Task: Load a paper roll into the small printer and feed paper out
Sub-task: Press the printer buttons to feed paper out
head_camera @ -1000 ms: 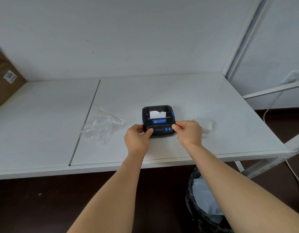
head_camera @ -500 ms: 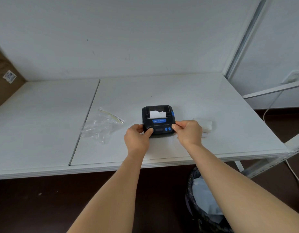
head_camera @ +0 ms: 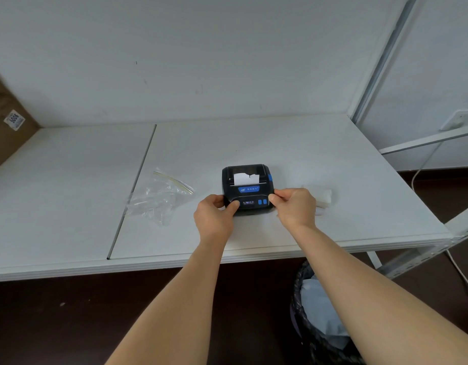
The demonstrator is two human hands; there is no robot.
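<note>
A small black printer with blue buttons sits on the white table, its lid closed. A short torn strip of white paper sticks out of its top slot. My left hand grips the printer's front left corner, with the thumb pressing on the front panel beside the small display. My right hand holds the front right corner, thumb against the side. The roll inside is hidden.
A crumpled clear zip bag lies left of the printer. White folded paper lies just behind my right hand. A cardboard box stands at the far left. A bin with a dark liner sits under the table's front edge.
</note>
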